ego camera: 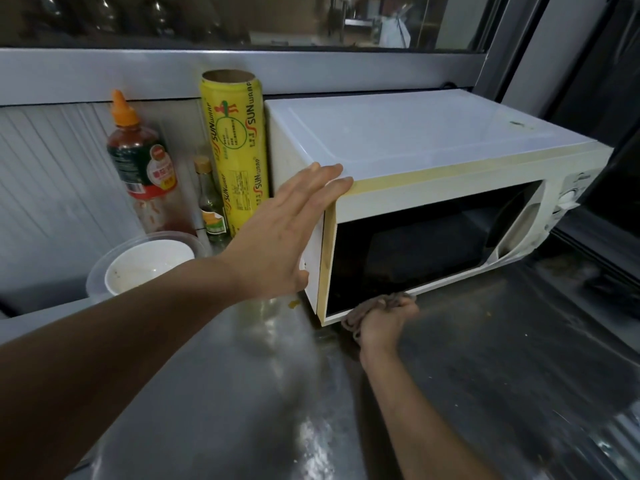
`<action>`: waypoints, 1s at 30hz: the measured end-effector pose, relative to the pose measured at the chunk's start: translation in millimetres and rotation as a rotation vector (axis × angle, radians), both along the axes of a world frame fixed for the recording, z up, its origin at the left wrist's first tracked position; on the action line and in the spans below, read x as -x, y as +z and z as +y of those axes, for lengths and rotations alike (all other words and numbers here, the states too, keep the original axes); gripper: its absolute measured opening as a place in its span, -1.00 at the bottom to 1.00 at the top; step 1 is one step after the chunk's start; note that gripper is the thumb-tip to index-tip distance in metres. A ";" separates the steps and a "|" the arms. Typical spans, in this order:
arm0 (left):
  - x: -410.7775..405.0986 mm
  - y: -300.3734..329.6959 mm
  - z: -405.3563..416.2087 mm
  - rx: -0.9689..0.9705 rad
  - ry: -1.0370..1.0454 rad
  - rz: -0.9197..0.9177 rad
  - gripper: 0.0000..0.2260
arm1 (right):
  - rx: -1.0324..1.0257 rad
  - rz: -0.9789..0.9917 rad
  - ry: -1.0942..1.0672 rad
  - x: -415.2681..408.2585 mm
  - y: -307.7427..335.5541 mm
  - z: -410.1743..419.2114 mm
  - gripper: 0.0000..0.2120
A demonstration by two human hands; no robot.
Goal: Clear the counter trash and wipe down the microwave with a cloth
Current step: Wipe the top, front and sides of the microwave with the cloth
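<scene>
A white microwave (pixel 433 150) with a dark door window stands on the steel counter (pixel 502 358), its door closed. My left hand (pixel 287 233) lies flat against its left side, fingers straight, fingertips at the top front corner. Below the door's lower left edge, my right hand (pixel 384 320) grips a bunched brownish cloth (pixel 360 311) and presses it against the bottom of the microwave's front. Most of the cloth is hidden under my fingers.
Left of the microwave stand a yellow cling-wrap roll (pixel 235 143), a red sauce bottle (pixel 142 161) with an orange cap and a small glass bottle (pixel 211 206). A used white bowl (pixel 149 268) in a clear plastic container sits near my left forearm. Crumbs dot the counter.
</scene>
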State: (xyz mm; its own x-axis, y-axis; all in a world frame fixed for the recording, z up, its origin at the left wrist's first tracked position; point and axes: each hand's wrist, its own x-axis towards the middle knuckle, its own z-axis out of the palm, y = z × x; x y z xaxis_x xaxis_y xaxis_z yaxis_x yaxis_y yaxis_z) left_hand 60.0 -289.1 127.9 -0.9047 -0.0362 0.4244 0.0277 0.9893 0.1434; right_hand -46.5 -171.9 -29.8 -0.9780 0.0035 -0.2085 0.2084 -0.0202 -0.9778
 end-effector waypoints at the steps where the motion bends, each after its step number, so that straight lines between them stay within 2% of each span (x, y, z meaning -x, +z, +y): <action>1: -1.0 1.7 -0.8 0.014 0.001 -0.018 0.09 | -0.004 -0.006 0.023 -10.9 -0.5 -3.9 -0.75; 6: -6.5 9.4 -0.3 0.077 0.028 -0.085 0.14 | 0.000 -0.031 0.068 -51.0 3.3 -17.2 -0.84; 13: -8.9 14.2 3.0 0.100 0.057 -0.126 0.19 | -0.046 -0.107 0.169 -71.8 3.4 -21.6 -0.73; 21: -12.1 20.2 10.3 0.031 0.094 -0.169 0.14 | -0.259 -0.113 0.531 -85.3 11.5 6.3 -0.80; 23: -14.1 24.5 16.3 0.018 0.129 -0.172 0.09 | -0.250 -0.065 0.523 -86.4 19.1 21.3 -0.78; 27: -16.2 28.5 42.7 0.031 0.269 -0.179 0.03 | -0.268 0.094 0.374 -74.9 49.1 70.2 -0.75; 30: -23.1 24.1 70.7 0.043 0.291 -0.073 -0.03 | -0.426 0.161 0.341 -53.8 69.0 113.4 -0.74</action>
